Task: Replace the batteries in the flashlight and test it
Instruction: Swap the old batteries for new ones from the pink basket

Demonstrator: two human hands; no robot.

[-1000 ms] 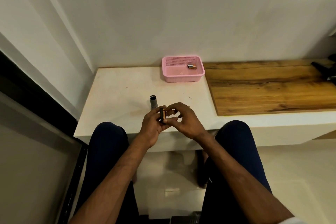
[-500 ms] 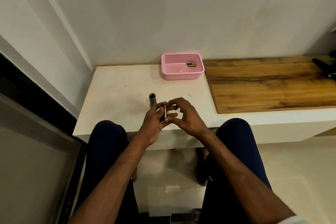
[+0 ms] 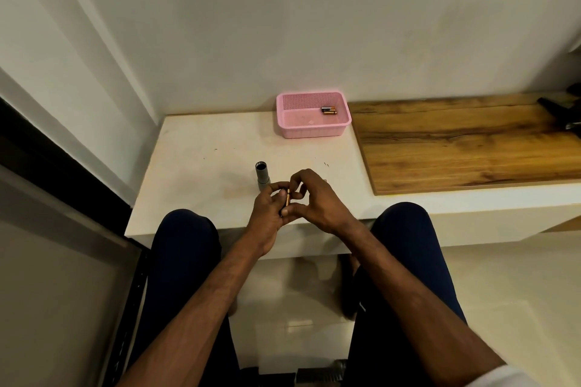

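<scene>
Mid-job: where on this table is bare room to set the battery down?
Bare: the white tabletop left of the upright flashlight; the strip before the pink basket; most of the wooden board, short of the dark object at its far right. Crowded: the near edge, where left hand and right hand pinch the battery beside the flashlight.

The basket (image 3: 314, 132) sits at the back of the surface (image 3: 195, 148), close to the wall. Two batteries (image 3: 329, 110) lie inside the basket, in its back right corner. Just right of the basket, a board (image 3: 456, 148) lies flat on the surface. In front of the basket and slightly left, the flashlight body (image 3: 262, 176) stands upright. Farther in front of the basket, over the near edge, the left hand (image 3: 267, 210) and right hand (image 3: 320, 204) meet around one battery (image 3: 286, 198) held upright between their fingers.
</scene>
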